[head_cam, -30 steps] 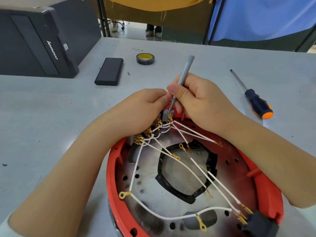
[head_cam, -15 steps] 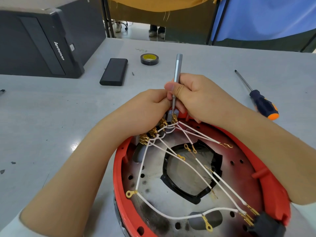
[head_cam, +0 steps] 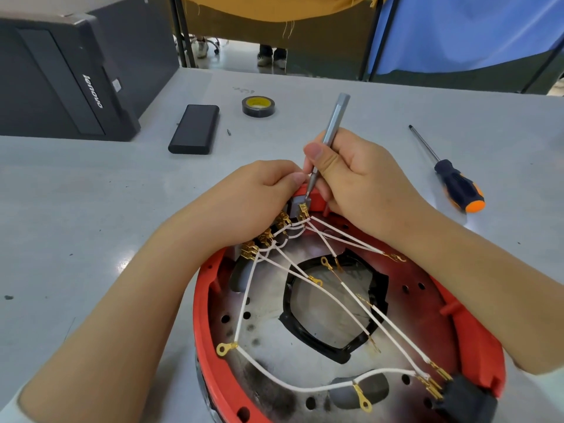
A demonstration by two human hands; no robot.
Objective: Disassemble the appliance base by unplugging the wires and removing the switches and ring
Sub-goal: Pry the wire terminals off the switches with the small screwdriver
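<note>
We're looking down on the red appliance base (head_cam: 476, 340), lying open side up at the near edge of the grey counter (head_cam: 91, 209). White wires (head_cam: 305, 271) fan across its scorched metal plate from a row of brass terminals on the switches (head_cam: 297, 204) at the far rim, and the black ring (head_cam: 288, 303) frames the central opening. Our right hand (head_cam: 360, 178) has a curled grip on a slim grey tool (head_cam: 331, 126) — its tip is right at the end terminal. Our left hand (head_cam: 259, 193) curls its fingers at the switch block; what they pinch, we cannot tell. An orange-and-black screwdriver (head_cam: 457, 187), a tape roll (head_cam: 258, 106) and a black pack (head_cam: 195, 129) lie beyond.
</note>
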